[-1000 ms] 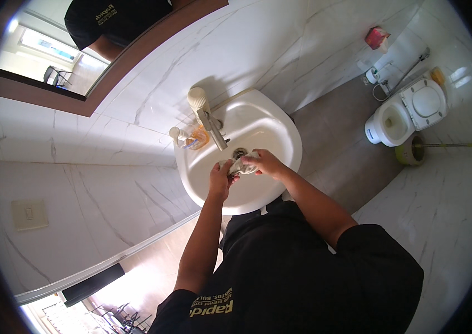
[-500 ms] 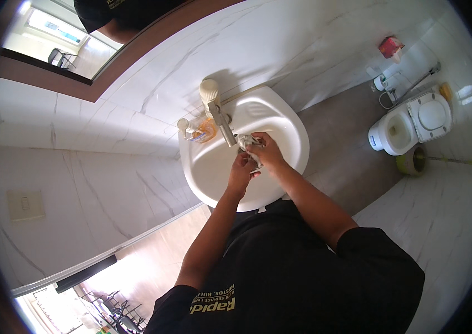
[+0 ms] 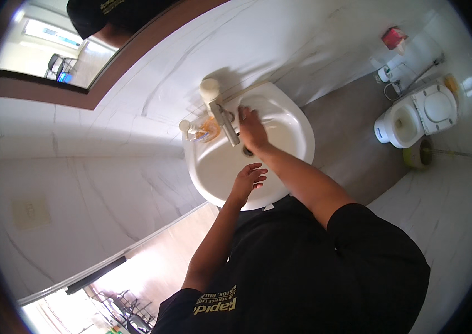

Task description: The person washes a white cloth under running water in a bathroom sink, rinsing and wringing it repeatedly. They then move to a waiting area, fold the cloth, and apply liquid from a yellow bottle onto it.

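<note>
Over the white sink [image 3: 305,153], my left hand [image 3: 250,181] hangs above the front of the bowl, its fingers loosely apart and nothing in it. My right hand [image 3: 254,131] reaches toward the back rim, just right of the grey metal tap [image 3: 226,127]. Its fingers stretch forward, slightly blurred, and I make out nothing held in them. Between the two hands the dark drain hole [image 3: 247,151] shows partly, below my right wrist.
A cream ribbed bottle [image 3: 210,90] stands behind the tap. Left of the tap are a white pump top [image 3: 185,126] and an orange container [image 3: 208,130]. Above is a framed mirror [image 3: 47,50]. To the right stand a toilet [image 3: 397,125] and a green bin [image 3: 414,155].
My hands have parted; both were together beneath the tap around something whitish, now out of sight. My right hand moved up toward the back rim, and my left drew slightly back and opened.
</note>
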The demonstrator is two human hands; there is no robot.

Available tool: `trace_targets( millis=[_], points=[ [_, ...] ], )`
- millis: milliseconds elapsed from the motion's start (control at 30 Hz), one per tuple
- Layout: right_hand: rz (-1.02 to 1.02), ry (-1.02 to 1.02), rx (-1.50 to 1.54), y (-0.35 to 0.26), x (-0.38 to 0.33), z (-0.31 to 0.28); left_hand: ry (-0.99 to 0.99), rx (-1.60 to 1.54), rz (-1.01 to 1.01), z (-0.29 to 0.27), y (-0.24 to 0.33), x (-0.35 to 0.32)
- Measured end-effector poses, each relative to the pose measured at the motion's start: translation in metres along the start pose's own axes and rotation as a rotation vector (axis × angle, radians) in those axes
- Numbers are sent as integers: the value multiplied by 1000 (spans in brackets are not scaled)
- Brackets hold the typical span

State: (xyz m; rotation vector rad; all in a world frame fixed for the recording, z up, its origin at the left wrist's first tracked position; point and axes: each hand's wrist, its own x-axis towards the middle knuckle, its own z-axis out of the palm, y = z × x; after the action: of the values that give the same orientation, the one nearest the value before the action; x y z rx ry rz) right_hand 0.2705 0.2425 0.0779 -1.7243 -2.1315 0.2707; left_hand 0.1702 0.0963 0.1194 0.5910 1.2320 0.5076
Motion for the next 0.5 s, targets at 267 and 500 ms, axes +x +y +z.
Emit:
trace_targets(
  millis=[267,500],
  points=[
    [-94,-249,784,31,-50,24,-82,90,-20,9,4,10],
    [238,208,473,88,-18,-54,32,10,4,-13,-13,-3]
  ],
)
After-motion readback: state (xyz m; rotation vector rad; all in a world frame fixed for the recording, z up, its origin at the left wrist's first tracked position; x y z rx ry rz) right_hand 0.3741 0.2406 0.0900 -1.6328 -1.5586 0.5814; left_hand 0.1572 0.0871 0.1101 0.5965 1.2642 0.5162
